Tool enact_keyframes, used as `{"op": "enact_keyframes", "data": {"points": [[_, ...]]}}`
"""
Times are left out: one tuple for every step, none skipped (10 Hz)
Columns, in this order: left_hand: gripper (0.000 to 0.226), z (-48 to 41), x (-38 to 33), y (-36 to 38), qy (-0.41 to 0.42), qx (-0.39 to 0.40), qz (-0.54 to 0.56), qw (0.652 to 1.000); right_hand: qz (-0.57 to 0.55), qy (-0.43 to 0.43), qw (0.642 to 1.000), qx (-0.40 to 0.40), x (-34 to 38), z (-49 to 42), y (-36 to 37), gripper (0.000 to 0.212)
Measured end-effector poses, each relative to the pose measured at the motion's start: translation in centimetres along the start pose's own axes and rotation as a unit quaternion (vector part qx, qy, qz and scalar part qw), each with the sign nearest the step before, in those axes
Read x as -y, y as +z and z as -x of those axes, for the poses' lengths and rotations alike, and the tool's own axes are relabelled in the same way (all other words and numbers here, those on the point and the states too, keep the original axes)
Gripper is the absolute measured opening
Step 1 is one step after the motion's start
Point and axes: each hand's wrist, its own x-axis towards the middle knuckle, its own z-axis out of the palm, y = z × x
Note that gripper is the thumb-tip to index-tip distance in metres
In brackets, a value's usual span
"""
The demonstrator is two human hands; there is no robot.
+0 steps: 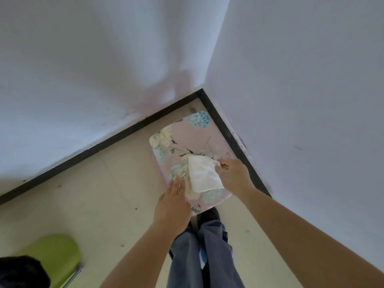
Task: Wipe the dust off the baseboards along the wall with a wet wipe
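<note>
A white wet wipe (203,175) hangs unfolded in front of me, above the floor. My right hand (232,173) pinches its upper right corner between thumb and fingers. My left hand (173,202) is held beside the wipe's lower left edge with straight fingers, and I cannot tell if it touches the wipe. A dark baseboard (99,144) runs along the foot of the left wall. It meets a second dark baseboard (228,134) in the corner under the right wall. White dusty specks show on the right baseboard's top edge.
A pink floral mat (187,138) lies on the pale floor in the corner, touching the right baseboard. My legs in blue trousers (207,250) and a dark shoe stand at its near edge. A green stool seat (54,254) sits at the lower left.
</note>
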Motion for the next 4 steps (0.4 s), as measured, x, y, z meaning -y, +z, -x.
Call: {"op": "enact_keyframes", "data": {"points": [[0.064,-0.9,0.3,0.8,0.003,0.028,-0.020,0.999,0.032,-0.002,0.999,-0.024,-0.4,-1.6,0.4,0.040],[0.063,-0.7,0.2,0.4,-0.004,0.059,-0.026,0.998,0.046,-0.002,0.999,-0.023,-0.2,-1.2,0.0,0.046],[0.061,0.3,-0.6,-2.1,-0.023,0.051,-0.010,0.998,0.039,-0.014,0.999,-0.016,1.1,0.5,-1.4,0.039],[0.057,3.1,-2.2,-5.6,-0.010,0.024,0.021,0.999,-0.011,-0.010,1.000,0.000,3.3,3.7,-3.7,0.029]]}}
